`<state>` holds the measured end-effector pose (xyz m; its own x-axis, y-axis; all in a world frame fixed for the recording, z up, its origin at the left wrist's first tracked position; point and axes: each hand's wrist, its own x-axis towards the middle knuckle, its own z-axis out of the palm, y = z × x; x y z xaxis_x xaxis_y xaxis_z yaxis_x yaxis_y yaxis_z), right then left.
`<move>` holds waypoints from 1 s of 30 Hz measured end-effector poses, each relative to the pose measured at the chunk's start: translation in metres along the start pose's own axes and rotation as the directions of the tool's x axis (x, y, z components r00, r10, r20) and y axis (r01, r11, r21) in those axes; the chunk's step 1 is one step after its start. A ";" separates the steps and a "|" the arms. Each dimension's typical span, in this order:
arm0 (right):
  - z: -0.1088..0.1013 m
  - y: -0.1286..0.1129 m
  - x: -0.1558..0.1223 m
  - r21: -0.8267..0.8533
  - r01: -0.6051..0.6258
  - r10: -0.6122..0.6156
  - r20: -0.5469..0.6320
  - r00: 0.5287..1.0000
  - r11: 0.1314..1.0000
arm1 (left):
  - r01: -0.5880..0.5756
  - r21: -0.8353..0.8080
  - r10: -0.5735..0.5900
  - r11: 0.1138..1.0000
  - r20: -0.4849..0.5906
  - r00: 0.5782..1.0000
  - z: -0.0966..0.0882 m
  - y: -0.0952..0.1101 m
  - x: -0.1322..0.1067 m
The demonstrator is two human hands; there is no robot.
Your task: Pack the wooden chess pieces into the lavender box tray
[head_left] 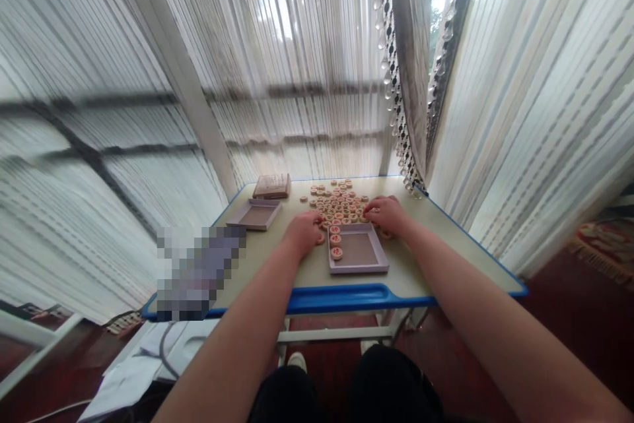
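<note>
Round wooden Chinese chess pieces (341, 206) lie in a loose heap on the table, several with red characters. In front of the heap is a shallow pale tray (380, 255), with red-marked pieces (336, 253) in a column along its left side. My left hand (304, 231) is at the heap's near-left edge, beside the tray, its fingers curled down among the pieces; whatever is under the fingertips is hidden. At the heap's right edge is my right hand (389, 214), fingers reaching out and apart, fingertips touching or close to the outer pieces.
A second shallow tray (256, 214) lies at the left, with a brown box or book (272, 186) behind it. A pixelated dark object (205, 271) is at the table's left front. The table (430, 258) has a blue rim; string curtains (317, 66) hang behind it.
</note>
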<state>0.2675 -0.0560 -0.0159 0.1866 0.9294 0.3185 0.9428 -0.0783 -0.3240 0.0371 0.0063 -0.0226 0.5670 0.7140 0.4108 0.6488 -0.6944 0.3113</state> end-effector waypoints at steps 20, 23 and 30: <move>-0.008 0.011 -0.001 0.034 -0.328 0.321 0.131 0.938 0.944 | 0.160 0.212 -0.140 0.964 -0.106 0.984 -0.007 0.008 -0.004; -0.006 0.011 -0.001 0.039 -0.323 0.318 0.105 0.942 0.945 | 0.161 0.205 -0.140 0.965 -0.113 0.984 -0.005 0.007 -0.004; -0.003 0.014 0.002 -0.008 -0.156 0.155 -0.052 0.987 0.988 | 0.128 0.181 -0.096 0.975 -0.179 0.979 -0.008 0.009 -0.003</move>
<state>0.2815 -0.0566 -0.0172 0.3448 0.8859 0.3104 0.9045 -0.2252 -0.3621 0.0365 -0.0028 -0.0141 0.4022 0.7494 0.5261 0.7972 -0.5692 0.2013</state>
